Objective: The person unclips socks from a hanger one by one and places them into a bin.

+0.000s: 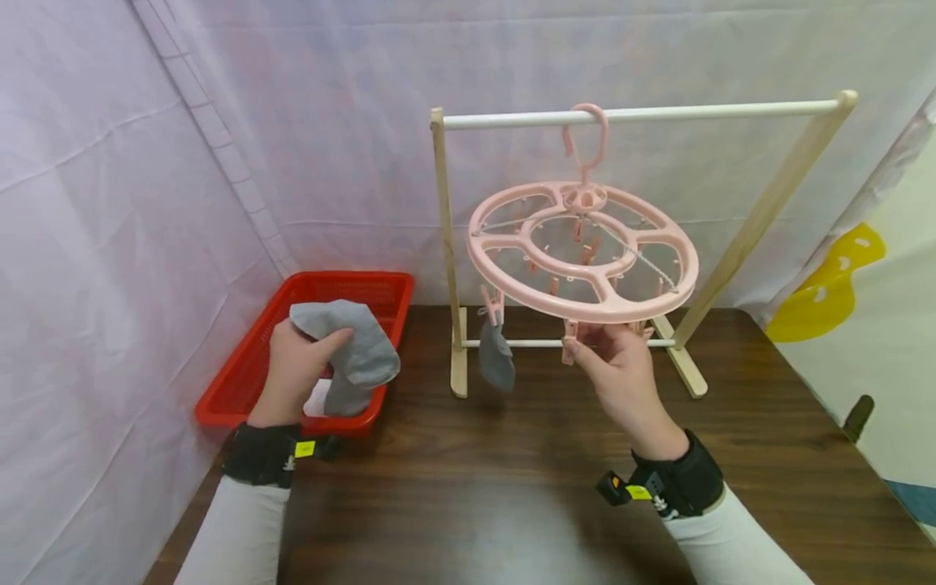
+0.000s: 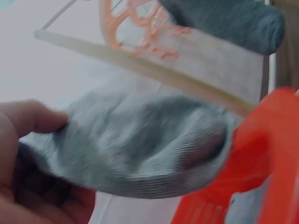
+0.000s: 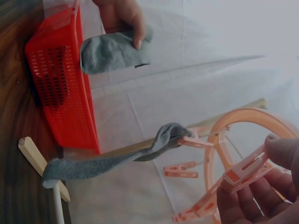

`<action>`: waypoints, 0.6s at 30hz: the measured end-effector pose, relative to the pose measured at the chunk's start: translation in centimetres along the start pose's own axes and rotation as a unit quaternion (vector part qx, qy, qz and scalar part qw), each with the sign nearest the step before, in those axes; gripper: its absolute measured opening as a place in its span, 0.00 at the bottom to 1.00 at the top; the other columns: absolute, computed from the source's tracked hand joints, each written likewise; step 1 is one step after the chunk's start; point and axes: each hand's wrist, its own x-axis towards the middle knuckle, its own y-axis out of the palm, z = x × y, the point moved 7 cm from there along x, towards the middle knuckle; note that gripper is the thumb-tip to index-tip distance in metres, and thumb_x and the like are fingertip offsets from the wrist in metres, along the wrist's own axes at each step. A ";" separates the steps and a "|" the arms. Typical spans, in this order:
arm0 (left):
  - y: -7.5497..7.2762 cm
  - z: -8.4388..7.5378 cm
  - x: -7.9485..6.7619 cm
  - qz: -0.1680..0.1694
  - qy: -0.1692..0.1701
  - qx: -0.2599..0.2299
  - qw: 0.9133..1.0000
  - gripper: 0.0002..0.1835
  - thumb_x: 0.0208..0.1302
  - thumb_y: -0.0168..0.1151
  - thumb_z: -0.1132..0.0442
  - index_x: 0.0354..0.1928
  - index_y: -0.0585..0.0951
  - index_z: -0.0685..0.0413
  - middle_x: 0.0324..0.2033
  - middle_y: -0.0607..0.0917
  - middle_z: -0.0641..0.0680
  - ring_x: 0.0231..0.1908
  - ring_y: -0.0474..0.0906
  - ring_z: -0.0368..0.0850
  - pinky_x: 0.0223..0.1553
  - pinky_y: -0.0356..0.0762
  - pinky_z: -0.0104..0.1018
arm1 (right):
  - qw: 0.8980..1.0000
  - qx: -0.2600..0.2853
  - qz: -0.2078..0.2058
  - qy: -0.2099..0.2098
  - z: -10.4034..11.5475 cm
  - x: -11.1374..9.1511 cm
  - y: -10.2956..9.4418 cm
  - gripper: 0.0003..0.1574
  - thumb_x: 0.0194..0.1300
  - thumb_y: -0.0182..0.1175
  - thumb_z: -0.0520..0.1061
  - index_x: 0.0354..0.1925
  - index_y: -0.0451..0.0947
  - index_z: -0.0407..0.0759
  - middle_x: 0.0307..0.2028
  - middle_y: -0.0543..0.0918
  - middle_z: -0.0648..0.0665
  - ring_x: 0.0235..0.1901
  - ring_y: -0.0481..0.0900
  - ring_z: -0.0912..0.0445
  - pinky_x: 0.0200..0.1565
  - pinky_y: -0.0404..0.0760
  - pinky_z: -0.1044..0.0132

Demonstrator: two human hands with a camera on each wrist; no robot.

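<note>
A grey sock (image 1: 358, 341) is pinched between the thumb and fingers of my left hand (image 1: 296, 357), above the red basket (image 1: 234, 390). My right hand (image 1: 621, 374) pinches a pink clothespin (image 3: 245, 170) at the front of the round pink drying hanger (image 1: 578, 305). Another grey sock (image 1: 496, 357) hangs from a clothespin (image 1: 493, 306) on the hanger's left side. In the left wrist view the held sock (image 2: 135, 144) spreads out from the thumb, its ribbed knit visible.
The hanger's hook (image 1: 595, 138) sits over the white bar (image 1: 702, 112) of a wooden-legged rack (image 1: 768, 219). More grey cloth (image 1: 347, 398) and something white (image 1: 318, 398) lie in the basket. A yellow shape (image 1: 819, 301) is at the right, beyond the brown table (image 1: 453, 487).
</note>
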 end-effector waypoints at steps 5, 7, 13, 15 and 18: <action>-1.4 -0.3 0.2 0.020 -0.001 -0.011 1.000 0.26 0.53 0.72 0.48 0.50 0.78 0.53 0.39 0.84 0.49 0.41 0.77 0.48 0.42 0.79 0.34 | 1.000 0.007 0.003 0.000 -1.1 0.0 0.1 0.14 0.63 0.62 0.35 0.48 0.76 0.34 0.32 0.78 0.37 0.29 0.79 0.50 0.31 0.80 0.68; -1.8 -0.3 0.2 0.025 0.000 -0.011 1.000 0.25 0.54 0.72 0.49 0.50 0.77 0.53 0.40 0.83 0.48 0.41 0.77 0.48 0.42 0.79 0.34 | 1.000 0.010 0.005 -0.001 -1.2 0.0 0.2 0.14 0.63 0.62 0.35 0.48 0.76 0.33 0.33 0.79 0.37 0.29 0.79 0.50 0.32 0.81 0.68; -1.3 -0.1 0.3 0.109 0.026 0.014 0.994 0.20 0.58 0.69 0.56 0.46 0.77 0.60 0.36 0.84 0.50 0.38 0.78 0.50 0.41 0.81 0.37 | 1.000 0.009 0.004 0.006 -1.2 0.0 0.1 0.13 0.63 0.62 0.35 0.47 0.76 0.32 0.33 0.79 0.37 0.29 0.79 0.51 0.32 0.81 0.68; -1.0 0.3 0.4 0.137 0.022 0.029 0.990 0.18 0.59 0.69 0.57 0.45 0.77 0.61 0.35 0.84 0.51 0.37 0.78 0.50 0.40 0.81 0.38 | 1.000 0.010 0.005 0.012 -1.2 -0.1 0.1 0.13 0.63 0.62 0.35 0.47 0.76 0.32 0.33 0.78 0.37 0.29 0.79 0.52 0.32 0.81 0.68; -0.9 1.0 0.4 0.163 0.012 0.055 0.985 0.18 0.58 0.69 0.58 0.45 0.77 0.61 0.35 0.83 0.55 0.37 0.77 0.52 0.40 0.81 0.39 | 1.000 0.009 0.006 0.017 -1.3 0.0 0.2 0.13 0.63 0.62 0.36 0.46 0.76 0.33 0.32 0.78 0.36 0.29 0.79 0.52 0.32 0.81 0.68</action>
